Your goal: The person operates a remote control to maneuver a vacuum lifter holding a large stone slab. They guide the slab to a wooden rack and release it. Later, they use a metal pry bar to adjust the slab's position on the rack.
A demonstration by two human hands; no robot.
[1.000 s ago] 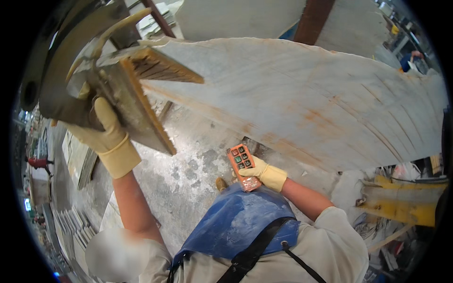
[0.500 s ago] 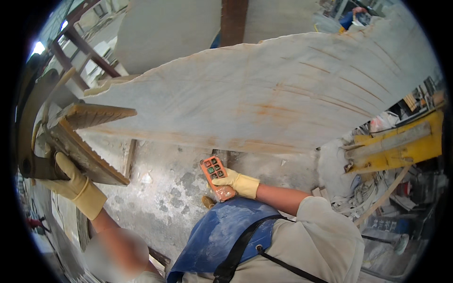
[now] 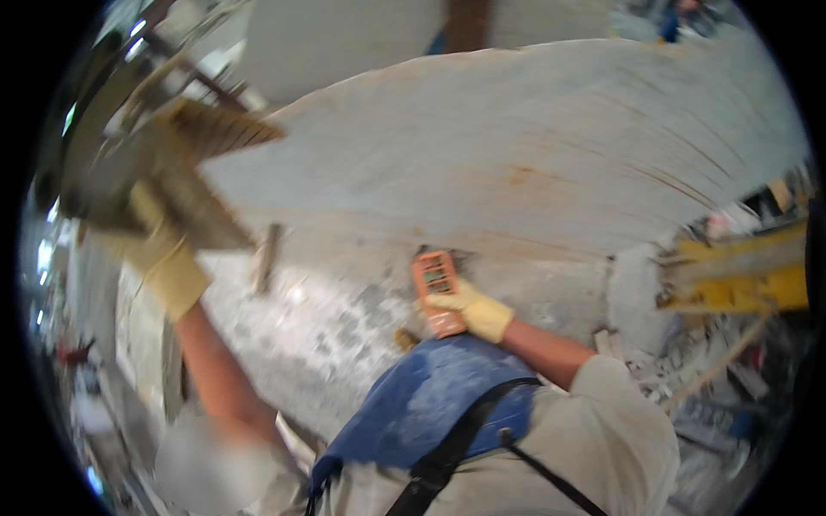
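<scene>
The left hand [image 3: 163,258], in a yellow glove, is raised high at the left of the view and its grip is closed on the lower edge of a heavy metal clamp [image 3: 163,172] with a ridged, rusty-brown face. The clamp sits at the left end of a large pale stone slab [image 3: 533,163], which stands on edge and fills the upper middle of the view; the picture is blurred there, so whether the clamp touches the slab cannot be told.

The right hand [image 3: 469,310], also in a yellow glove, is held low in front of the body, its grip wrapped around an orange remote control [image 3: 436,288] with rows of buttons, the thumb lying across its lower face. The remote sits just below the slab's bottom edge, over a grey, dusty floor [image 3: 327,318].

A blue apron [image 3: 422,404] with dark straps covers the person's chest. A yellow metal frame [image 3: 740,275] stands at the right, beside the slab's end.
</scene>
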